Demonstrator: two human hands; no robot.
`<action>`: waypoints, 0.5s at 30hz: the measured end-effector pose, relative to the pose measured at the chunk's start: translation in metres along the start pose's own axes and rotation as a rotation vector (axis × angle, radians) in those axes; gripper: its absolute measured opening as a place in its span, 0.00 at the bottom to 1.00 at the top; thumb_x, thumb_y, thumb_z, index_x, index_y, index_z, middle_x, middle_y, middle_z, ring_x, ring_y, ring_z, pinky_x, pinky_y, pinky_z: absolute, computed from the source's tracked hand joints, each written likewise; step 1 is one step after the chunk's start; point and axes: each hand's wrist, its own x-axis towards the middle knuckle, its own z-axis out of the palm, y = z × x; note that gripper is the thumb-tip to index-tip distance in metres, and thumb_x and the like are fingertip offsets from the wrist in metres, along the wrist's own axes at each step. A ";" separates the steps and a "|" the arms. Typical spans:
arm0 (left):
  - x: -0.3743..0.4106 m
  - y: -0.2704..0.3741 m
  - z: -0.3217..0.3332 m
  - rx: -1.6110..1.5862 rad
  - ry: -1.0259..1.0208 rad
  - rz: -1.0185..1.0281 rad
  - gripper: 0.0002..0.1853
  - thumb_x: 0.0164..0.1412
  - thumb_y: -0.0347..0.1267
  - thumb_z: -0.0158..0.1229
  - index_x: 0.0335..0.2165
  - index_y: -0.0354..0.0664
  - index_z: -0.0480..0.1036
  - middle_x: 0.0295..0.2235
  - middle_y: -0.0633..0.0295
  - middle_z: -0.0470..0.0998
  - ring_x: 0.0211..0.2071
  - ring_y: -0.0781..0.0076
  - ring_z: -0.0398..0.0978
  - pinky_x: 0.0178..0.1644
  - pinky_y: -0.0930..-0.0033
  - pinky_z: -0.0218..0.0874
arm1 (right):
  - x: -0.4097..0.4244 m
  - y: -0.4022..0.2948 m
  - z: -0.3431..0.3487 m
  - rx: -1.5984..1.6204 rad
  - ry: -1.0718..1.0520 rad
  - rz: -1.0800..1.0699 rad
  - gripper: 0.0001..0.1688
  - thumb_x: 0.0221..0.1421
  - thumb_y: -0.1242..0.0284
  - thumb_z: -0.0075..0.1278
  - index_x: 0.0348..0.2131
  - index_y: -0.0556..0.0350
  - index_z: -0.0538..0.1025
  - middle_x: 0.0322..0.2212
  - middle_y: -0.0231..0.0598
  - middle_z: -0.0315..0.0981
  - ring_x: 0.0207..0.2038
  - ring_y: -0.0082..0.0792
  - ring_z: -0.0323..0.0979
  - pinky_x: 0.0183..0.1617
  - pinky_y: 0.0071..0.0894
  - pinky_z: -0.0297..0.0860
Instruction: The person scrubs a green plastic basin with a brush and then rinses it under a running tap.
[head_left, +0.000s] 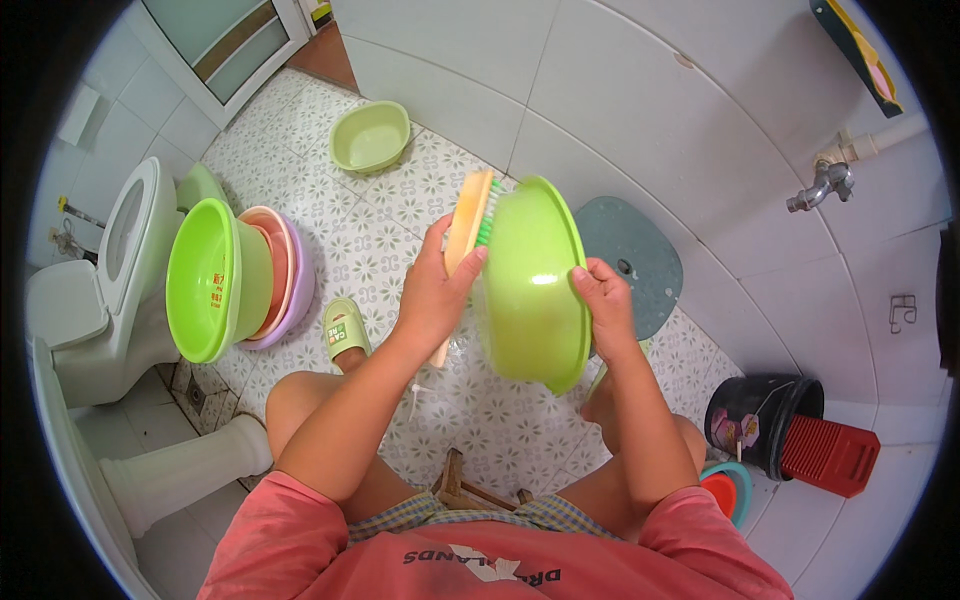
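A wooden-backed scrub brush (466, 214) with green and white bristles is gripped in my left hand (437, 286). Its bristles face the outer side of a bright green plastic basin (536, 300) and appear to touch or nearly touch it. My right hand (609, 306) clasps the basin's rim, thumb on the edge, holding it tilted on its side above the floor. The basin's near wall looks slightly blurred. Part of the brush handle is hidden behind my left wrist.
Stacked basins (255, 281) lean by the toilet (124, 247) at left. A pale green basin (371, 136) lies on the tiled floor (352, 217) ahead. At right are a grey-green stool (637, 262), a wall tap (821, 187), a black bucket (761, 420) and a red washboard (829, 456).
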 end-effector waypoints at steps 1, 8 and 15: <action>0.000 0.000 -0.001 -0.027 0.036 0.017 0.29 0.59 0.36 0.55 0.56 0.40 0.54 0.21 0.67 0.70 0.21 0.83 0.63 0.24 0.79 0.55 | -0.002 -0.002 -0.003 0.056 -0.047 -0.009 0.13 0.57 0.70 0.49 0.39 0.61 0.69 0.32 0.38 0.75 0.32 0.21 0.72 0.36 0.18 0.66; 0.004 0.009 -0.011 -0.228 0.099 0.015 0.26 0.61 0.38 0.52 0.54 0.41 0.57 0.17 0.70 0.66 0.13 0.88 0.56 0.15 0.83 0.45 | -0.010 -0.011 0.011 -0.070 -0.329 0.126 0.26 0.46 0.83 0.50 0.48 0.61 0.66 0.36 0.37 0.74 0.38 0.23 0.72 0.43 0.22 0.67; 0.002 0.009 -0.014 -0.201 0.094 -0.054 0.26 0.60 0.39 0.53 0.54 0.43 0.59 0.17 0.70 0.66 0.13 0.89 0.56 0.14 0.82 0.46 | 0.004 0.010 -0.003 0.055 -0.193 0.132 0.30 0.42 0.84 0.48 0.49 0.61 0.67 0.41 0.38 0.71 0.40 0.24 0.71 0.42 0.22 0.67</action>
